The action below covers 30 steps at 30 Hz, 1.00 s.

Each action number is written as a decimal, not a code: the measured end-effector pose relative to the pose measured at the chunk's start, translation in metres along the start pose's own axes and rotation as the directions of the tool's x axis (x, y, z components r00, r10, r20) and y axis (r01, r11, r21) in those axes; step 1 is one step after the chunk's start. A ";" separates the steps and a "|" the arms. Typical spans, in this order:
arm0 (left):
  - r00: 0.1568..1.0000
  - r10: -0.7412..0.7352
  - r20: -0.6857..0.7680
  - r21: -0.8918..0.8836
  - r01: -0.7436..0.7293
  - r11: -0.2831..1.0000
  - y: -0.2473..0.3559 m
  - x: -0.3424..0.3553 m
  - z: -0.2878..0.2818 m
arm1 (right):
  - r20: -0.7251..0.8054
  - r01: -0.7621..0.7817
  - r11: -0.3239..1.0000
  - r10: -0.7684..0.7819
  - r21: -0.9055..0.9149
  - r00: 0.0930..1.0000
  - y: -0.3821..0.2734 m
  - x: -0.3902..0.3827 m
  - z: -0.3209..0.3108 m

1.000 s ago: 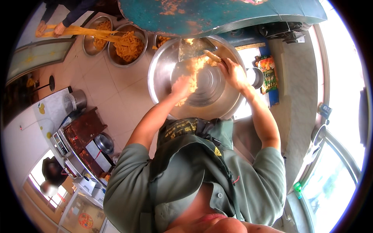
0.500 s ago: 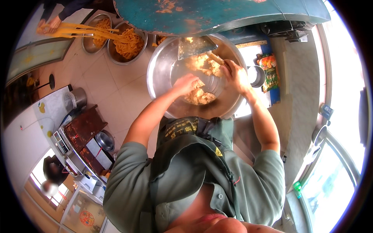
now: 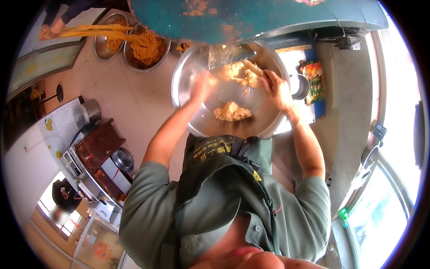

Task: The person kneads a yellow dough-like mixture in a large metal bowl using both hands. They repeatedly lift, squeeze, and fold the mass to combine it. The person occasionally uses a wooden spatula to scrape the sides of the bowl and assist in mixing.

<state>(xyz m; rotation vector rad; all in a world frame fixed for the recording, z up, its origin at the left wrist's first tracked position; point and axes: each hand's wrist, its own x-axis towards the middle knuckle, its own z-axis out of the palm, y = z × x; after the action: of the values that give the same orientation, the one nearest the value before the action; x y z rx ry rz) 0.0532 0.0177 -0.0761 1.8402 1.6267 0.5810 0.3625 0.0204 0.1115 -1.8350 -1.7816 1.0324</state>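
A wide metal basin (image 3: 181,96) stands in front of me, under the edge of a teal machine. A clump of crumbly yellow dough (image 3: 233,112) rests in its near part, and more dough crumbs (image 3: 242,78) lie towards the far side. My left hand (image 3: 204,85) is over the basin's left part, beyond the near clump; motion smears its fingers. My right hand (image 3: 275,92), at the basin's right side, has its fingers closed round the end of a light brown stick (image 3: 252,68) that slants over the far dough. A flat metal plate (image 3: 230,54) juts down from the machine's edge.
The worn teal machine (image 3: 255,20) overhangs the basin. Bowls of yellow noodles (image 3: 148,49) stand far left, where another person's hand (image 3: 56,28) holds long strands. A metal cup (image 3: 299,86) and a colourful packet (image 3: 312,80) sit right of the basin.
My left hand has come away from the near dough clump and moved left and farther off. My right hand has barely moved. The other person's hand has shifted slightly left.
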 end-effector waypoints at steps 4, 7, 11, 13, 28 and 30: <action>0.959 0.282 0.002 0.115 -0.281 0.953 -0.021 0.057 -0.012 | 0.001 0.118 0.992 -0.118 0.035 0.993 0.005 0.001 0.009; 0.971 0.195 0.138 0.145 -0.215 0.966 -0.030 0.057 -0.006 | -0.053 0.208 0.978 -0.207 0.013 0.977 -0.002 0.005 0.010; 0.926 0.166 0.339 0.165 -0.233 0.958 -0.042 0.020 -0.006 | -0.055 0.209 0.978 -0.207 0.020 0.977 -0.006 0.003 0.007; 0.850 -0.042 0.526 0.258 -0.113 0.959 -0.047 -0.013 -0.018 | -0.075 0.197 0.979 -0.193 0.045 0.978 -0.008 -0.001 0.007; 0.440 0.229 0.868 -0.285 0.064 0.956 0.021 -0.124 0.012 | 0.061 0.095 0.993 -0.099 0.066 0.993 -0.016 -0.004 0.016; 0.442 0.333 0.833 -0.410 0.090 0.908 0.034 -0.115 0.011 | -0.031 0.178 0.982 -0.177 0.061 0.984 -0.023 0.006 0.015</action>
<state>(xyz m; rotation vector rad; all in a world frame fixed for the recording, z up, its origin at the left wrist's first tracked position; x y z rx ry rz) 0.0684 -0.0994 -0.0527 1.4981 0.5625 -0.0800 0.3349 0.0263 0.1167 -1.6111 -1.8373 0.9813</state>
